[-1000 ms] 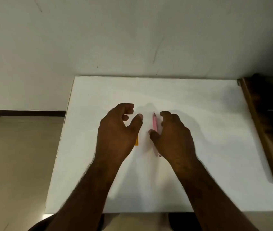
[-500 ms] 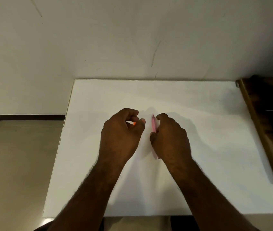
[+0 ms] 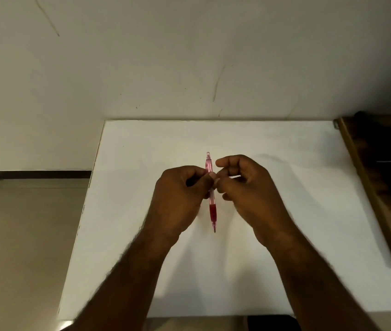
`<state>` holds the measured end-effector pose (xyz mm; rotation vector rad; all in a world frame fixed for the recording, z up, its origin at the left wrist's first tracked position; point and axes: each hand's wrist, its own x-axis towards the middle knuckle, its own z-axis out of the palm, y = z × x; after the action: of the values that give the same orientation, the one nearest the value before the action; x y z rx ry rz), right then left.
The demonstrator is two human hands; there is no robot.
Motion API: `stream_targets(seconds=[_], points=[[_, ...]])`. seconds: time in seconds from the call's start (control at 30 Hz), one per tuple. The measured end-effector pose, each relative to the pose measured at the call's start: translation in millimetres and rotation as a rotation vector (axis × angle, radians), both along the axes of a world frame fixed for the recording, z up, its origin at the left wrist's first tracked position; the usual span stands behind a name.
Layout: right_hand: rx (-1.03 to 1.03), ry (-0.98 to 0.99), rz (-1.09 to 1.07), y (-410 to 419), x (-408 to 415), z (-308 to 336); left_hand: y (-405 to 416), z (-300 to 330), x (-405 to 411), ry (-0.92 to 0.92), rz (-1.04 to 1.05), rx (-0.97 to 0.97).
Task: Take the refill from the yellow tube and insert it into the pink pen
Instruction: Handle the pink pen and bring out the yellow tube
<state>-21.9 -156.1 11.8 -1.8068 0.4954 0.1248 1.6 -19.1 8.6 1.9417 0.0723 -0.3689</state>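
The pink pen (image 3: 212, 206) has a clear pink barrel and a red grip, and its tip points toward me. It is held just above the white table (image 3: 285, 163), between my two hands. My right hand (image 3: 249, 189) pinches the barrel between thumb and fingers. My left hand (image 3: 180, 194) is curled into a fist, its thumb and fingertip touching the barrel from the left. The yellow tube is hidden, presumably inside that fist, and no refill shows.
The table's left edge (image 3: 94, 173) drops to a tiled floor. A dark wooden piece of furniture (image 3: 375, 177) stands against the table's right side. A plain wall rises behind the far edge.
My left hand closed over the yellow tube and moved right to the pen. My right hand gripped the pen and raised it, so its grip and tip now show.
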Motion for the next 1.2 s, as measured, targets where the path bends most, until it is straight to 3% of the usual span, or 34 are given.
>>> stream_targets(seconds=[0.07, 0.37, 0.6, 0.8, 0.97, 1.2], points=[[0.101, -0.023, -0.074, -4, 3, 4, -3, 2, -2, 0.007, -0.049, 0.003], [0.143, -0.051, -0.197, -6, 3, -5, -11, 2, -9, -0.02, -0.105, 0.038], [0.318, 0.002, -0.37, -19, 9, -10, -13, -2, -6, 0.1, -0.178, 0.043], [-0.594, 0.129, -0.048, -28, 6, -36, 1, -11, 4, 0.103, -0.071, 0.004], [-0.769, 0.205, 0.038, -16, 5, -40, -4, -14, 2, 0.08, -0.106, 0.058], [-0.753, 0.231, 0.036, -17, 4, -40, -4, -14, 0, 0.094, -0.138, 0.087]])
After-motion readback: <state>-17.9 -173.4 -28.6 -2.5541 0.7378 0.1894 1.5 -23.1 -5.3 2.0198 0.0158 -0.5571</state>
